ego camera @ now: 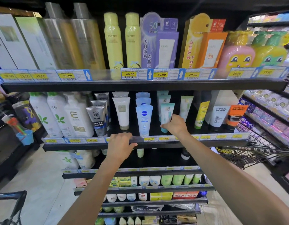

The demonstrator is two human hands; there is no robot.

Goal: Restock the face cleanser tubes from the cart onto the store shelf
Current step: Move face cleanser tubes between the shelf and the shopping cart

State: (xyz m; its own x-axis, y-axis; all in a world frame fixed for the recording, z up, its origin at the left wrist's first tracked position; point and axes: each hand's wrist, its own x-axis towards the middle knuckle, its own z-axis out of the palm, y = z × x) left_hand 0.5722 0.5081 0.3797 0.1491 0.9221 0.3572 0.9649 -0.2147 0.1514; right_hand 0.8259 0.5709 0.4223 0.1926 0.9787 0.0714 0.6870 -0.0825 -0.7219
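My right hand (175, 125) grips a teal and white cleanser tube (166, 113) standing cap-down at the front of its row on the middle shelf (213, 142). More tubes of that kind stand behind it. Just left stands a row of blue Nivea tubes (144, 118). My left hand (120, 143) rests on the shelf's front rail, fingers curled over its edge below the Nivea tubes.
White tubes (121, 111) and grey men's tubes (97, 118) stand further left, a yellow tube (201, 114) and L'Oreal tubes (219, 115) to the right. A wire cart (254, 151) sits at right. Spray cans and sunscreen boxes fill the upper shelf.
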